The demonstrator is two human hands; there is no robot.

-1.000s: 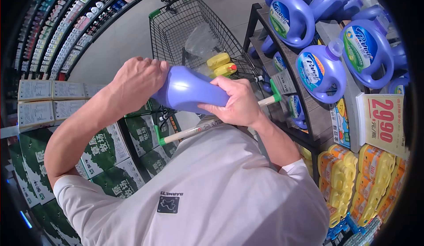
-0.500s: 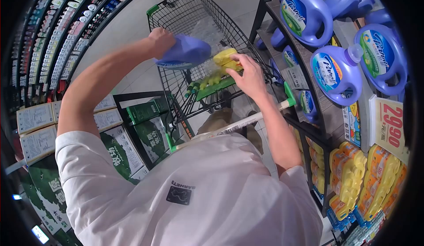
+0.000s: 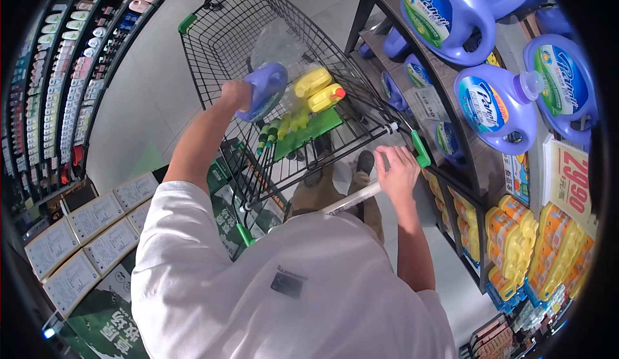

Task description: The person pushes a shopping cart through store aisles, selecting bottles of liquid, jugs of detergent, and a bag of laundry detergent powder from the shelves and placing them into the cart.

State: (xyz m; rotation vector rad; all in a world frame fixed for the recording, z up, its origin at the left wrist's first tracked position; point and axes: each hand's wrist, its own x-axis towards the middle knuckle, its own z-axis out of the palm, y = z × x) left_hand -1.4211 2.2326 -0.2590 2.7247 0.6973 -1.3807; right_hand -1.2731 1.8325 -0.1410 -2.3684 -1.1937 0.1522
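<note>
My left hand point(image 3: 237, 95) is closed on a purple detergent bottle point(image 3: 267, 88), held tilted inside the shopping cart point(image 3: 219, 43). Right of it lie two yellow bottles point(image 3: 314, 82), one with a red cap. Slim green bottles point(image 3: 274, 131) and yellow-green items sit near the green seat flap point(image 3: 313, 133). Behind them is a crumpled clear plastic bag point(image 3: 277, 43). By the right end of the cart's pale push bar point(image 3: 353, 200), my right hand point(image 3: 396, 171) has loosely bent fingers and nothing visible in them. Whether it touches the bar I cannot tell.
Large purple detergent bottles point(image 3: 496, 107) stand on a dark shelf at the right, beside a price sign point(image 3: 569, 182). Yellow packs point(image 3: 509, 240) are stacked below. On the left are stacked cartons point(image 3: 71, 281) and a curved-looking shelf of small products point(image 3: 58, 69).
My left hand has brought the purple bottle lower and turned it in the cart. My right hand has left the yellow bottles and drawn back to the push bar.
</note>
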